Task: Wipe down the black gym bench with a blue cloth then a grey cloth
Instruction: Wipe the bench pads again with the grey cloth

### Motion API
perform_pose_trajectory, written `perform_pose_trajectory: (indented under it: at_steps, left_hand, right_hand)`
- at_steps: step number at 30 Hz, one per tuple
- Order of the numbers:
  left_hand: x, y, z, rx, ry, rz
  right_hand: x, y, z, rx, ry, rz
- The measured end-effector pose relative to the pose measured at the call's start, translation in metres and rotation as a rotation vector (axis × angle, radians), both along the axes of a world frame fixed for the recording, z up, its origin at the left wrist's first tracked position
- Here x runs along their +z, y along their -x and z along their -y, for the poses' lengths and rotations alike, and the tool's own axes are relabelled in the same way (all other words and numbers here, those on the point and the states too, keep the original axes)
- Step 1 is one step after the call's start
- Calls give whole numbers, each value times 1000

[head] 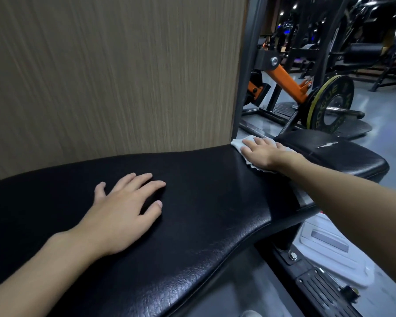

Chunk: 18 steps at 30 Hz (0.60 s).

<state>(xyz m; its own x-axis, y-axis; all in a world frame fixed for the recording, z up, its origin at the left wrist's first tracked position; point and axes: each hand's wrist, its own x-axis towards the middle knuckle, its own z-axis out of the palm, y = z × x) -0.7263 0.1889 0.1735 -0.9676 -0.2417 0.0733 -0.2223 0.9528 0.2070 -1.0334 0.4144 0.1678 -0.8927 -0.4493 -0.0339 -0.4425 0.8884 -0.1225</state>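
We lean over a long black padded gym bench (215, 191) with a shiny, bumpy skin. Our left hand (124, 211) lies flat on the near part of the bench. Its fingers are straight and spread apart, and it holds nothing.

Our right hand (264, 154) reaches out to the far end of the long pad. It lies flat on a small pale grey cloth (238, 144), pressing it down on the bench. The fingers are straight and close together, not curled round the cloth. The cloth peeks out past the fingertips and under the wrist. It sits at the back edge of the pad, right by the corner of the wall.

Just past the cloth is a shorter black pad (341, 152) with a thin white tear (327, 145) on top.

A tall brown wooden wall panel (112, 76) stands behind the bench. To the right of it, on the grey floor (386, 110), we see a machine with an orange metal bar (286, 81) and a round black weight plate (329, 104) with a yellow rim. More dark gym machines stand far back, too dim to tell apart
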Motion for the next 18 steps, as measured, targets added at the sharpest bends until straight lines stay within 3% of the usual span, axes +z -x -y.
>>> perform_pose_trajectory:
  at_steps: [5, 18]
  left_hand:
    - [4, -10, 7, 4, -100, -104]
    - [5, -137, 100, 271, -13, -59]
  right_hand:
    - [-3, -17, 23, 25, 5, -9]
    - [-5, -119, 173, 262, 10, 12]
